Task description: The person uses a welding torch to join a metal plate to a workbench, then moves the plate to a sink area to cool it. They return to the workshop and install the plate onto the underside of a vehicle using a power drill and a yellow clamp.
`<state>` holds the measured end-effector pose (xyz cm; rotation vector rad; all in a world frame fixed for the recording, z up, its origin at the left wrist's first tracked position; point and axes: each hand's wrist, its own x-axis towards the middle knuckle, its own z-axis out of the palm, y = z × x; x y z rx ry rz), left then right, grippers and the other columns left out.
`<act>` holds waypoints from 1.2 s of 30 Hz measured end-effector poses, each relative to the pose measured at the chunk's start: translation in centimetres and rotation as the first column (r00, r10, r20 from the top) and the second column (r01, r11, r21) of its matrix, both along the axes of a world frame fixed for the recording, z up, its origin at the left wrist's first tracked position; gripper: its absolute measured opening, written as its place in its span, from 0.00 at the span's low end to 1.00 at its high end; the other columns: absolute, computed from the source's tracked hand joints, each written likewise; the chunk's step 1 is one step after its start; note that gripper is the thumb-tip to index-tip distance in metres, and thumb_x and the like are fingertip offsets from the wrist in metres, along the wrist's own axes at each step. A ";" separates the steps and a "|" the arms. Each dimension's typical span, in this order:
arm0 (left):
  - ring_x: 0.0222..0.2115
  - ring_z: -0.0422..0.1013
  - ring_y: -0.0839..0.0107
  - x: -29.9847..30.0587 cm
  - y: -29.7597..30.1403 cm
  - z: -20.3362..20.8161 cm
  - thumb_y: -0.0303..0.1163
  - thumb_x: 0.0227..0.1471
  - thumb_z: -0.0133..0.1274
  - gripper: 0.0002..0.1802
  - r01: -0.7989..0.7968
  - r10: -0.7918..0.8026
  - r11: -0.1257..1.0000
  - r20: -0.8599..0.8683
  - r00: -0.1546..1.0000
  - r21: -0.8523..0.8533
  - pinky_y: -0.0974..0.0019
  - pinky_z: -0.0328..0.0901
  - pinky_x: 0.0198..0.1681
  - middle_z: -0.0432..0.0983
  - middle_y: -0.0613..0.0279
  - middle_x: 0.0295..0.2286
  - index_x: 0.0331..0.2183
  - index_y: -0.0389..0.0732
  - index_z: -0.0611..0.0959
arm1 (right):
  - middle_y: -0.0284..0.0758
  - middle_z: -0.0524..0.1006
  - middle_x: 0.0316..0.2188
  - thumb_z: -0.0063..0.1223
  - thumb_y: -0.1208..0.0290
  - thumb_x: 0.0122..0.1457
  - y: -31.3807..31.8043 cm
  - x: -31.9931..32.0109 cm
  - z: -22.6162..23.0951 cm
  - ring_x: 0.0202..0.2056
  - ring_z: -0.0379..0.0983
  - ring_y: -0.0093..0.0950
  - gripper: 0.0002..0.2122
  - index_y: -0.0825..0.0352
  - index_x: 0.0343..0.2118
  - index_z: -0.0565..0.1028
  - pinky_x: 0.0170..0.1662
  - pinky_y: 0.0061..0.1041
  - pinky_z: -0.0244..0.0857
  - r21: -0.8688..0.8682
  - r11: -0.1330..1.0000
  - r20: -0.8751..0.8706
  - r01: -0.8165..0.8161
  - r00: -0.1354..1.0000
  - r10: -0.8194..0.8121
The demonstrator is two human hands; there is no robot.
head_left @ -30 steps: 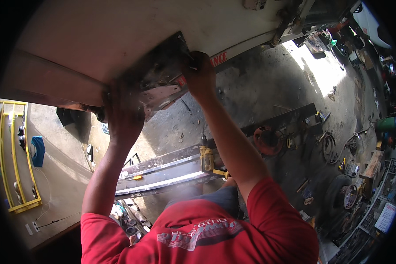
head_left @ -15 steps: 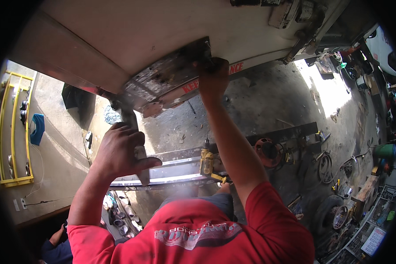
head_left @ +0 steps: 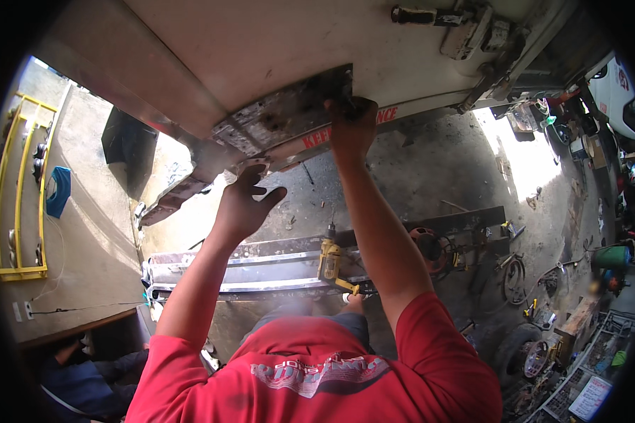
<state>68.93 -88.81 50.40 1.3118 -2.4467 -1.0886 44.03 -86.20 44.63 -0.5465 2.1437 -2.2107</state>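
A left hand (head_left: 241, 206), fingers spread, nears a dark metal plate (head_left: 282, 109); the right hand (head_left: 354, 132) curls against it, grip unclear.

A vehicle repair workshop in daylight: a yellow drill (head_left: 328, 261) sits above the stained concrete floor (head_left: 416, 169), a loose tire (head_left: 513, 347) lies amid clutter at right, a yellow rack (head_left: 21, 272) stands out at left, and the bent upper-right edge shows what appears to be a white vehicle (head_left: 614, 106).
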 end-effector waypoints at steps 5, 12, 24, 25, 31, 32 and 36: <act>0.57 0.74 0.60 -3.4 -2.8 -2.4 0.47 0.61 0.62 0.37 -0.180 0.302 0.894 -0.254 0.919 0.411 0.61 0.69 0.56 0.74 0.45 0.59 0.63 0.35 0.73 | 0.42 0.81 0.37 0.77 0.64 0.50 0.0 -0.1 0.0 0.41 0.80 0.41 0.25 0.69 0.44 0.72 0.48 0.38 0.71 0.063 0.998 0.012 0.016 1.000 -0.017; 0.52 0.71 0.72 -3.9 -3.9 -5.9 0.47 0.63 0.60 0.36 -0.183 0.287 0.944 -0.414 0.864 0.274 0.65 0.67 0.52 0.75 0.61 0.56 0.66 0.41 0.71 | 0.41 0.79 0.38 0.76 0.63 0.53 0.3 -0.2 -0.1 0.41 0.78 0.39 0.26 0.69 0.46 0.70 0.49 0.37 0.70 0.084 0.996 -0.060 -0.011 0.998 0.017; 0.56 0.70 0.66 -3.3 -3.0 -5.4 0.40 0.60 0.62 0.37 -0.178 0.278 0.956 -0.525 0.804 0.234 0.65 0.62 0.62 0.74 0.56 0.58 0.65 0.35 0.71 | 0.43 0.79 0.36 0.75 0.65 0.53 0.2 -0.5 -0.6 0.39 0.79 0.41 0.24 0.68 0.44 0.69 0.47 0.37 0.70 0.089 0.996 -0.094 0.001 0.996 0.008; 0.57 0.70 0.66 -3.3 -2.9 -5.0 0.39 0.60 0.63 0.37 -0.180 0.266 0.961 -0.515 0.815 0.210 0.65 0.61 0.62 0.74 0.55 0.59 0.65 0.35 0.71 | 0.42 0.80 0.36 0.75 0.65 0.53 0.3 -0.5 -0.4 0.40 0.78 0.39 0.25 0.68 0.45 0.69 0.47 0.36 0.70 0.065 0.998 -0.048 -0.020 0.999 0.023; 0.58 0.70 0.66 -3.1 -2.7 -5.1 0.37 0.60 0.64 0.36 -0.201 0.283 0.956 -0.502 0.818 0.213 0.65 0.61 0.63 0.73 0.54 0.60 0.65 0.34 0.71 | 0.39 0.80 0.37 0.76 0.63 0.52 0.2 -0.1 -0.3 0.40 0.78 0.34 0.25 0.67 0.46 0.71 0.48 0.34 0.70 -0.018 0.998 0.015 -0.055 0.998 0.056; 0.59 0.69 0.66 -3.1 -2.7 -5.2 0.36 0.59 0.64 0.36 -0.200 0.285 0.956 -0.509 0.812 0.216 0.65 0.61 0.63 0.73 0.54 0.60 0.64 0.34 0.72 | 0.39 0.80 0.37 0.76 0.63 0.52 0.2 -0.2 -0.4 0.40 0.78 0.35 0.25 0.67 0.46 0.71 0.48 0.34 0.70 -0.020 0.998 0.012 -0.055 0.998 0.056; 0.58 0.71 0.66 -2.9 -2.7 -5.5 0.35 0.59 0.64 0.35 -0.192 0.282 0.957 -0.530 0.800 0.219 0.65 0.62 0.62 0.74 0.54 0.59 0.64 0.34 0.72 | 0.40 0.80 0.38 0.76 0.63 0.52 0.2 -0.3 -0.2 0.41 0.78 0.36 0.25 0.67 0.46 0.71 0.48 0.34 0.70 -0.001 0.999 0.010 -0.043 0.999 0.043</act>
